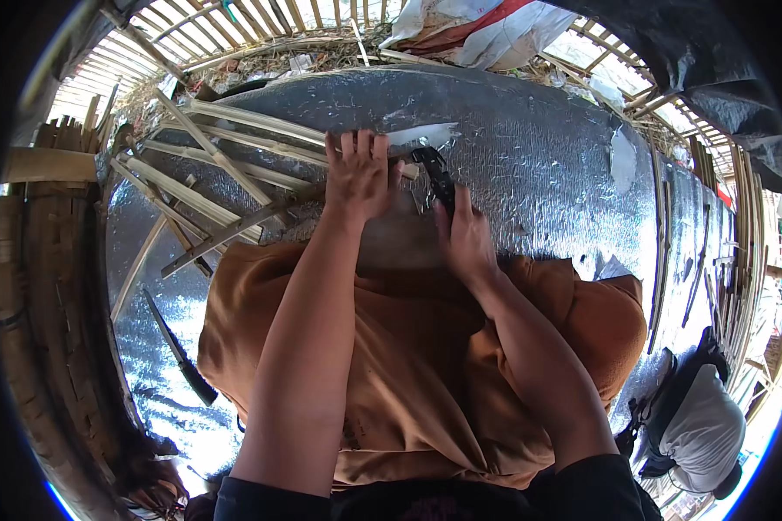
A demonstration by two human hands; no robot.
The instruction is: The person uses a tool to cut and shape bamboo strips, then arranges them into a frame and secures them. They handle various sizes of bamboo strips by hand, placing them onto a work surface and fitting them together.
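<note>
My left hand (354, 181) presses down over a wooden stick (261, 221), its fingers bent and close together. A pale cut end shows past the thumb, beside the tool; the part under my palm is hidden. In my right hand (467, 234) is a short black hammer (441, 181) with a shiny metal head, its fingers wrapped round the handle. The hammer's head is just right of the stick's end. Split bamboo strips (243, 122) lie crossed to the left of my left hand. Brown cloth (426, 373) covers my lap.
A silver foil-like sheet (539, 165) spreads under everything. At the left lies a knife (178, 347) with a dark handle. Thick bamboo poles (56, 321) line the left side. A grey-and-black bag (699, 425) sits at lower right. White and red sacking (487, 30) hangs at the back.
</note>
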